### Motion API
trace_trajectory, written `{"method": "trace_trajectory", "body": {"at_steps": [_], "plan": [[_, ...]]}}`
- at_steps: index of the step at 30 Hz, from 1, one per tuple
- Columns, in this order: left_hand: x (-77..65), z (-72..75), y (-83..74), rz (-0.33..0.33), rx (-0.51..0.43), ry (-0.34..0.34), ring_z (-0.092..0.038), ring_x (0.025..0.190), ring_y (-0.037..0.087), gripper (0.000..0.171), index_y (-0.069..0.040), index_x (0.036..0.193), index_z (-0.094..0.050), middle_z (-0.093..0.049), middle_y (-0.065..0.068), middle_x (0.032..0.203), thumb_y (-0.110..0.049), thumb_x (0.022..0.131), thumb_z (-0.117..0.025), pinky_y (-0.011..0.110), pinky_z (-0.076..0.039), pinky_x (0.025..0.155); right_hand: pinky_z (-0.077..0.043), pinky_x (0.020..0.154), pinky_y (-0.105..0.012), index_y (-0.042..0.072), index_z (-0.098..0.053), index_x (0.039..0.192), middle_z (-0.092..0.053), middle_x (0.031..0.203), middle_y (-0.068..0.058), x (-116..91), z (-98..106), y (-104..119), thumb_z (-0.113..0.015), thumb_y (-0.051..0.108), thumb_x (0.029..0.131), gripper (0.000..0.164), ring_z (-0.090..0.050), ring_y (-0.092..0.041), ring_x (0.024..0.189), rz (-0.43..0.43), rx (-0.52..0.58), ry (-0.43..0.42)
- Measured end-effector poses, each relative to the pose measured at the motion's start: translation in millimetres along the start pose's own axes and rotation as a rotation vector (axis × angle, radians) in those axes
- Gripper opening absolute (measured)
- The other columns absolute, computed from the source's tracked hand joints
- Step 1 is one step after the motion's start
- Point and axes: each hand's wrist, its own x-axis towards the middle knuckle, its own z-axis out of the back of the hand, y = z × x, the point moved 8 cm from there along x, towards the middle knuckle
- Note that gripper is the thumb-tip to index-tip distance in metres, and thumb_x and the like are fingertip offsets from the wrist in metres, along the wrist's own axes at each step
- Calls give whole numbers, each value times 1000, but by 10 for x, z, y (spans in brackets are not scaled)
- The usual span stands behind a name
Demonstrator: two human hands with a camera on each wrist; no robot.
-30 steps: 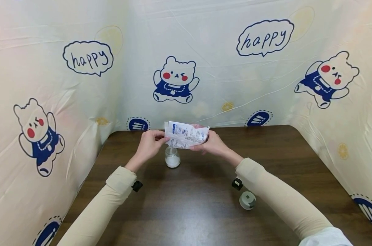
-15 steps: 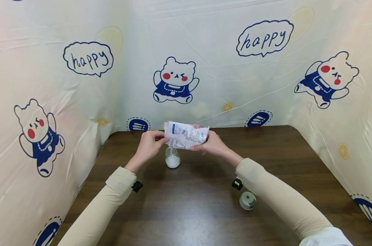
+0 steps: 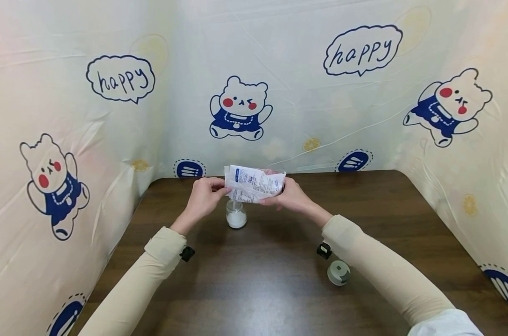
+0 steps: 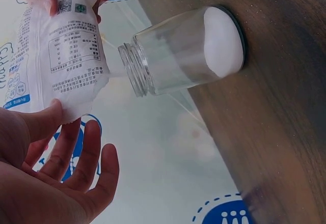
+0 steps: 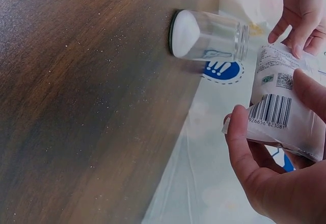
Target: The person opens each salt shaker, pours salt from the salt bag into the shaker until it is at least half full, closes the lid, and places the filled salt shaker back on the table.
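A white printed paper packet [image 3: 256,185] is tipped over a clear glass jar [image 3: 236,217] in the head view. My left hand [image 3: 204,198] pinches the packet's lower left corner between thumb and fingers. At the other end, my right hand [image 3: 295,195] grips it, thumb on the near face. The left wrist view shows a thin pale stream [image 4: 118,74] between the packet's edge and the jar's threaded mouth. White granules [image 4: 223,42] fill the bottom of the jar, which stands upright on the table. A barcode [image 5: 272,110] shows on the packet's end in the right wrist view.
A round grey-green lid [image 3: 339,273] lies on the brown wooden table [image 3: 254,266], close to the right forearm. Tiny white grains [image 5: 142,96] are scattered over the wood near the jar. Patterned curtain cloth [image 3: 296,88] encloses the table's back and sides.
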Motion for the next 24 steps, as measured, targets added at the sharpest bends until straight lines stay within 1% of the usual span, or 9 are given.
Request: {"method": "trace_trajectory", "body": {"at_steps": [2,3,7,11,14,21,24], "plan": [[0,0,-3,0,0,-2,-71,85,26,12,0,108,-81,-78,12,103,-4,97,-77,39,-56,72,-60,60,-39,11,-67,125,-73,111,-9,2,3,8,-94,17,81,52,-70,-45,88,3,-3,-4],[-1,0,-3,2,1,-1,-71,86,26,12,0,107,-81,-78,13,102,-4,97,-77,39,-55,73,-60,59,-39,11,-67,124,-73,110,-9,2,4,12,-94,17,80,52,-70,-47,88,5,-3,-5],[0,-5,3,5,-5,3,-71,86,26,13,0,108,-81,-78,13,103,-4,97,-77,39,-55,72,-60,59,-39,11,-67,125,-73,111,-9,2,7,8,-94,17,80,52,-70,-45,88,5,-3,-7],[6,1,-10,0,-3,-4,-71,85,26,12,0,107,-81,-78,13,102,-4,97,-77,39,-55,72,-59,59,-39,11,-68,124,-73,111,-10,5,10,6,-94,17,80,51,-69,-50,90,7,4,-9],[9,0,-14,-2,0,-4,-71,85,26,12,0,107,-81,-78,13,102,-5,97,-77,39,-56,72,-59,59,-39,11,-68,124,-73,110,-10,5,14,1,-94,16,80,51,-69,-51,90,5,4,-11],[4,-4,11,11,-3,-3,-71,85,26,12,-1,108,-81,-78,11,102,-7,97,-77,38,-56,71,-59,59,-38,10,-67,124,-72,111,-10,4,9,5,-94,16,80,52,-70,-49,90,5,0,-7],[-7,2,1,5,0,-5,-71,85,26,13,0,108,-81,-78,12,103,-6,97,-77,39,-56,72,-60,59,-38,10,-67,126,-72,111,-10,1,5,10,-94,16,80,53,-71,-42,86,4,-5,-7]]}}
